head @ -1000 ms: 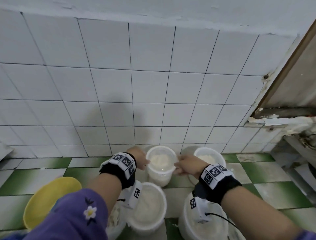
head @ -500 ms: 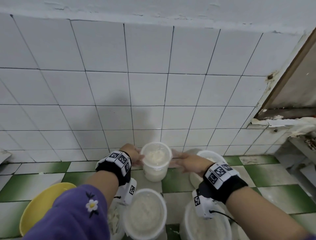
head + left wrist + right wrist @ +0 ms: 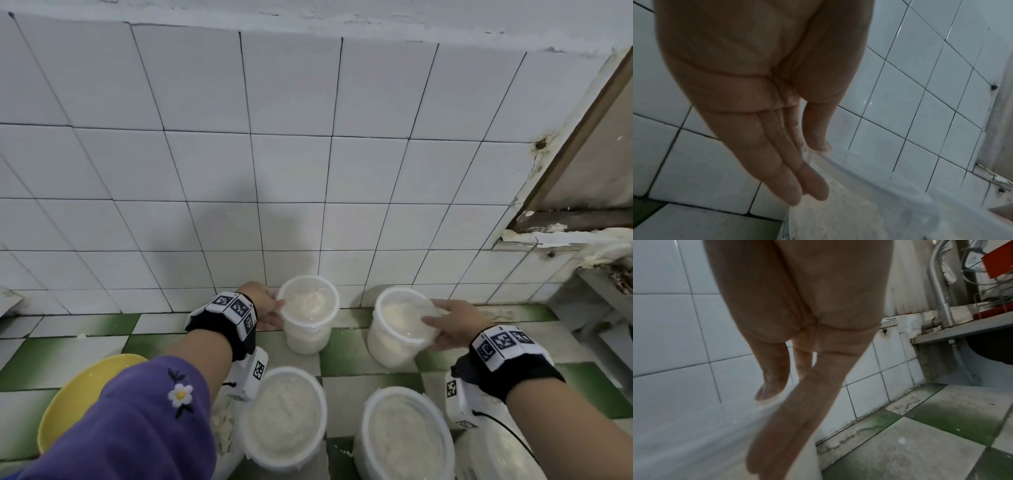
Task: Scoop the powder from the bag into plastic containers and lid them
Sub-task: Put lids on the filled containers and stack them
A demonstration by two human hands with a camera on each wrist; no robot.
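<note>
Two lidded clear plastic containers of white powder stand on the floor against the tiled wall. My left hand (image 3: pixel 270 308) is at the left container (image 3: pixel 310 329); in the left wrist view its thumb (image 3: pixel 818 142) rests on the lid's rim and its straight fingers (image 3: pixel 793 186) lie against the container's side (image 3: pixel 838 216). My right hand (image 3: pixel 445 322) touches the near right rim of the right container (image 3: pixel 390 342). In the blurred right wrist view its thumb (image 3: pixel 770 386) presses on the lid (image 3: pixel 694 426) and its fingers stretch down beside it.
Two larger lidded tubs of powder (image 3: pixel 284 418) (image 3: pixel 407 438) stand in front of me. A yellow basin (image 3: pixel 78 394) is at the lower left. The white tiled wall (image 3: pixel 308 171) is just behind the containers. A grey ledge with pipes (image 3: pixel 603 277) juts out at the right.
Both hands carried the left container toward the wall and it now stands on the floor. My right hand left it and moved right onto the other container; my left hand stays on it.
</note>
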